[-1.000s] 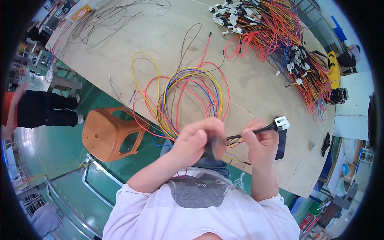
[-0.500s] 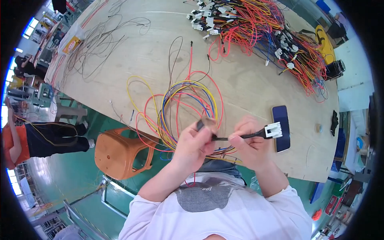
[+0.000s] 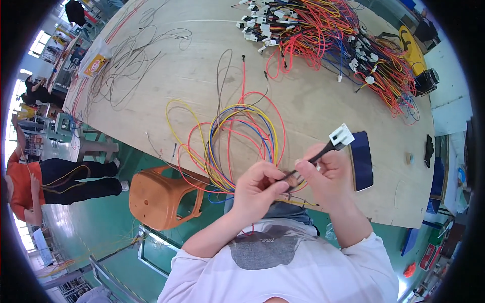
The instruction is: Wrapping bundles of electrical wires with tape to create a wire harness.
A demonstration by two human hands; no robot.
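Observation:
A wire harness wrapped in black (image 3: 326,151) runs between my two hands, slanting up to the right. At its upper end sits a white plastic connector (image 3: 342,135). My right hand (image 3: 331,177) is closed, thumb and fingers pinching the wrapped length just below the connector. Closer to the left, my left hand (image 3: 257,194) pinches the same dark length by its other part; what else may lie under its fingers is hidden. A loose coil of yellow, blue, red and brown wires (image 3: 277,139) lies on the table just beyond my left hand.
A smartphone (image 3: 362,161) lies right of my right hand on the wooden table (image 3: 313,108). A large heap of wire harnesses (image 3: 323,30) fills the far right. Thin loose wires (image 3: 144,55) and a plastic tub (image 3: 96,63) lie far left. An orange stool (image 3: 156,199) stands left; a person (image 3: 25,187) is beyond.
The white connector has swung upward, tilting the harness. My left hand has moved slightly right and down, and the dark piece above its fingers no longer shows.

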